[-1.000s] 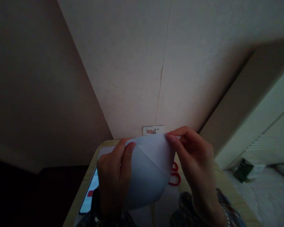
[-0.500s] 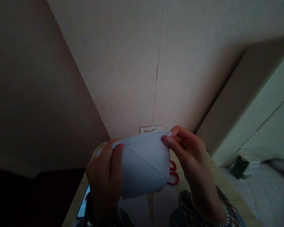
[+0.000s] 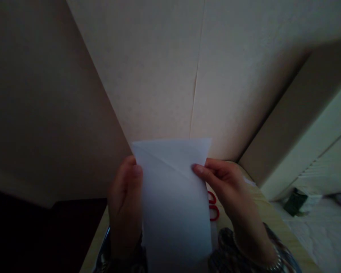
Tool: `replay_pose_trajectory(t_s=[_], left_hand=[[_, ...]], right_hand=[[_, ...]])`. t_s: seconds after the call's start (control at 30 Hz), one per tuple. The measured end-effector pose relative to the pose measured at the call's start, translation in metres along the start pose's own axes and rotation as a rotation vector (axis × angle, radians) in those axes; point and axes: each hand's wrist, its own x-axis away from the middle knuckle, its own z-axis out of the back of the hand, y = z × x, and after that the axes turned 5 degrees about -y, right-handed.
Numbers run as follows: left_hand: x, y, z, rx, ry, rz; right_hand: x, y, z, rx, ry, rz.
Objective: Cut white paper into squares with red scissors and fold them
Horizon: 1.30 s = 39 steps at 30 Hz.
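A white sheet of paper (image 3: pixel 174 204) is held up in front of me, with a diagonal crease running across its upper part. My left hand (image 3: pixel 126 201) pinches its left edge, thumb on the near face. On the opposite edge my right hand (image 3: pixel 224 185) grips the paper between thumb and fingers, a little below the top corner. Just behind the sheet, red-handled scissors (image 3: pixel 214 211) lie on the wooden table; their blades are hidden by the paper.
The light wooden table (image 3: pixel 272 223) stands against a pale wall (image 3: pixel 159 76). A phone-like edge (image 3: pixel 104 242) shows beside my left wrist. A white scrap (image 3: pixel 249 181) lies at the table's right back. A dark green item (image 3: pixel 295 201) sits beyond the table on the right.
The sheet has straightened from a curled, folded-over shape and now hangs long and flat. Both hands have slid lower along its side edges. The wall socket is now covered by the paper.
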Motion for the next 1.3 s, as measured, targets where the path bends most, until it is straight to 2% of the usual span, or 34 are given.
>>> replay_pose_trajectory(t_s=[0.03,0.1,0.17,0.27,0.33,0.47,0.63,0.83,1.03,1.1,1.23,1.3], left_hand=[[-0.002,-0.001,0.001,0.077,-0.115,0.050],[-0.006,-0.004,0.004,0.085,-0.336,0.083],[-0.011,-0.007,0.007,0.031,-0.414,0.067],[-0.014,-0.010,0.011,-0.010,-0.355,0.074],[-0.014,-0.010,0.011,-0.037,-0.309,0.082],[-0.012,-0.009,0.009,-0.128,-0.240,0.006],[-0.012,-0.010,0.008,-0.073,-0.183,-0.007],[-0.014,-0.014,0.010,0.044,-0.374,0.054],[-0.010,-0.012,0.006,-0.015,-0.426,0.058],[-0.008,-0.013,0.004,-0.044,-0.399,0.045],[-0.005,-0.016,-0.001,-0.105,-0.263,0.054],[-0.005,-0.018,-0.001,-0.120,-0.241,0.063]], right_hand=[[0.000,0.000,0.000,-0.008,0.050,0.012],[0.001,-0.001,0.002,-0.012,0.125,0.037],[0.001,-0.002,0.005,-0.036,0.106,0.049],[0.000,-0.004,0.008,-0.109,-0.094,-0.005],[-0.001,-0.004,0.009,-0.114,-0.147,-0.025],[0.000,-0.003,0.008,-0.062,-0.076,-0.007],[0.000,-0.003,0.010,-0.015,-0.193,0.014],[-0.002,-0.002,0.015,-0.119,-0.186,-0.061],[0.000,0.001,0.016,-0.070,-0.246,-0.111],[0.001,0.004,0.015,-0.036,-0.236,-0.092],[0.000,0.010,0.011,0.064,-0.186,-0.022],[-0.001,0.010,0.010,0.091,-0.180,-0.001]])
